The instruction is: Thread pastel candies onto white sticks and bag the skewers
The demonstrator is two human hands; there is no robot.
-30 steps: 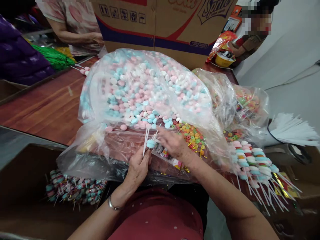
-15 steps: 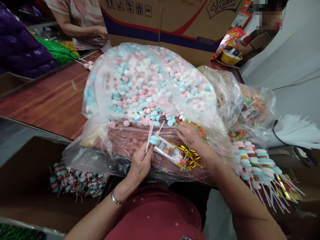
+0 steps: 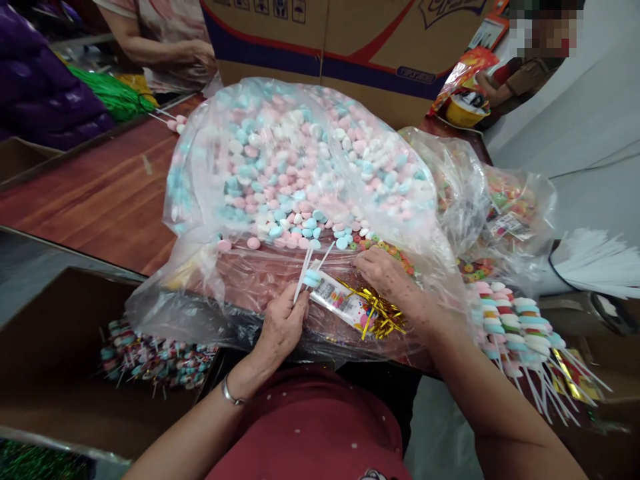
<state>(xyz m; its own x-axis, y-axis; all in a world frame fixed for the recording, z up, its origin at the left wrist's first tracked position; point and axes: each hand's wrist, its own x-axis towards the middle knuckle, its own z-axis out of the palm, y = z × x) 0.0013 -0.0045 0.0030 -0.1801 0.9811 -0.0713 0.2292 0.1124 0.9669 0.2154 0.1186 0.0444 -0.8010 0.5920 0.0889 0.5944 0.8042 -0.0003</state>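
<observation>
My left hand (image 3: 283,323) is closed around several thin white sticks (image 3: 303,270). Pale blue marshmallow candies (image 3: 312,278) are threaded on one of the sticks. My right hand (image 3: 385,272) has its fingers bent together beside small ring-shaped gummies (image 3: 395,253); whatever is at its fingertips is hidden. Between the hands lie white printed wrappers (image 3: 335,301) and gold tinsel ties (image 3: 383,317). Just beyond, a large clear plastic bag (image 3: 200,200) spills pink, white and blue marshmallow candies (image 3: 295,230) onto the plastic-covered tabletop.
Finished candy skewers (image 3: 515,327) are piled at the right, near a container of white sticks (image 3: 595,267). An open carton (image 3: 45,373) at lower left holds wrapped skewers. A big cardboard box (image 3: 320,73) stands behind the bag. Another person's hand (image 3: 200,57) shows at upper left.
My left hand has shifted slightly to the right with the sticks and candies. My right hand stays by the gummies, its fingers moved only a little. The view has tilted slightly.
</observation>
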